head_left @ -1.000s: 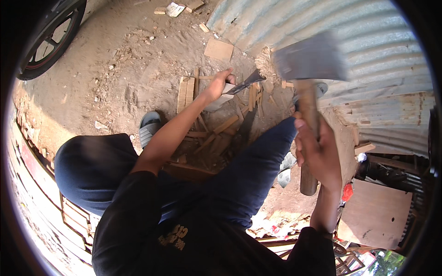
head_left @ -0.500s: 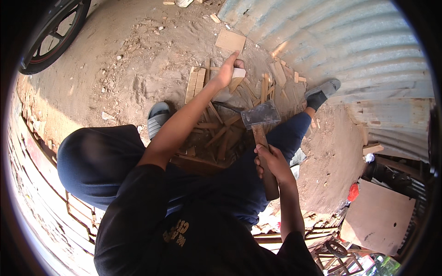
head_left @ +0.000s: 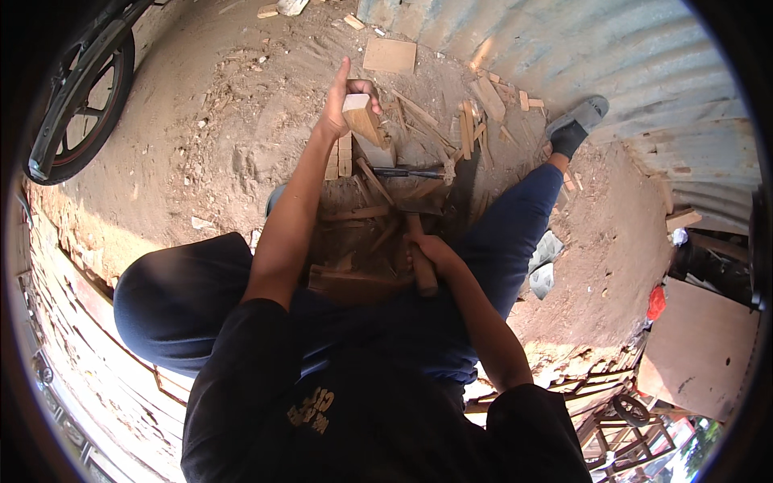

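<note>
Hatchet lowered, wood block shifted left

Half a second ago the hatchet crossed the right thigh; now it hangs lower, between the knees, near loose offcuts. The left grip holds the wood block out ahead, fingers curled about it and thumb raised; whether its lower end touches anything, I cannot tell. The right grip is wrapped round the hatchet's handle. A mis-aimed stroke could catch the left fingers, which sit close to the block's top, or glance toward the thigh; the one-handed hold could let the block twist.
</note>
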`<act>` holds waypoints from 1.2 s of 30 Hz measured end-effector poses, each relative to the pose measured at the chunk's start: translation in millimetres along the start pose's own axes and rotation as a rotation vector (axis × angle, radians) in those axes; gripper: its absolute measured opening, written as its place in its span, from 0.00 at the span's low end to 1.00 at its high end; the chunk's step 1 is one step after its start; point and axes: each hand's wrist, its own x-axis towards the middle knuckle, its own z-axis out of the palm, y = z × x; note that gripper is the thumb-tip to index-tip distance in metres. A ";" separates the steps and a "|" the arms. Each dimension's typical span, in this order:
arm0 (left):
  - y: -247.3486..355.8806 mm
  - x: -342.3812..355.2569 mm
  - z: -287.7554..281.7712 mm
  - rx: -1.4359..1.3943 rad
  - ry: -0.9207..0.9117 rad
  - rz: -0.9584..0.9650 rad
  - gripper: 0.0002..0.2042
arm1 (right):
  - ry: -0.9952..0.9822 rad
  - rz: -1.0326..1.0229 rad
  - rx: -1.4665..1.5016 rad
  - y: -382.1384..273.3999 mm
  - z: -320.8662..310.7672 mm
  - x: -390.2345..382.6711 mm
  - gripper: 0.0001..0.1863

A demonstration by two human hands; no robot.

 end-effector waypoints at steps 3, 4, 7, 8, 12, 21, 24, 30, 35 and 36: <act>8.6 -1.5 -2.5 -0.033 -0.060 -0.041 0.38 | 0.188 -0.128 -0.824 -5.6 0.6 6.3 0.24; 8.6 -1.5 -2.6 -0.018 -0.079 -0.040 0.38 | 0.265 -0.179 -0.949 -16.3 2.2 0.4 0.25; 7.3 0.7 1.2 -0.011 -0.132 -0.058 0.38 | 0.520 -0.374 -1.109 -47.9 -6.4 1.4 0.25; 5.9 1.5 3.2 0.002 -0.125 -0.063 0.39 | 0.614 -0.463 -1.020 -57.6 -18.0 14.6 0.24; 2.4 -0.8 15.6 0.079 -0.109 -0.068 0.39 | 0.825 -0.691 -1.359 -60.1 -47.8 58.1 0.22; -0.2 9.2 24.1 0.150 -0.107 -0.076 0.39 | 0.557 -0.671 -1.322 -64.6 -55.1 70.6 0.26; -3.7 11.1 36.6 0.219 -0.012 -0.060 0.39 | 0.446 -0.822 -1.053 -65.5 -61.1 55.6 0.26; -14.7 12.6 65.9 0.373 0.009 0.001 0.39 | -0.005 -0.617 -0.646 -74.3 -49.9 10.6 0.26; -24.1 7.4 86.3 0.423 0.099 0.115 0.38 | -0.245 -0.580 -0.344 -78.5 -42.2 3.6 0.25; -25.7 5.4 86.5 0.427 0.146 0.137 0.38 | -0.280 -0.532 -0.279 -80.3 -39.4 -3.0 0.25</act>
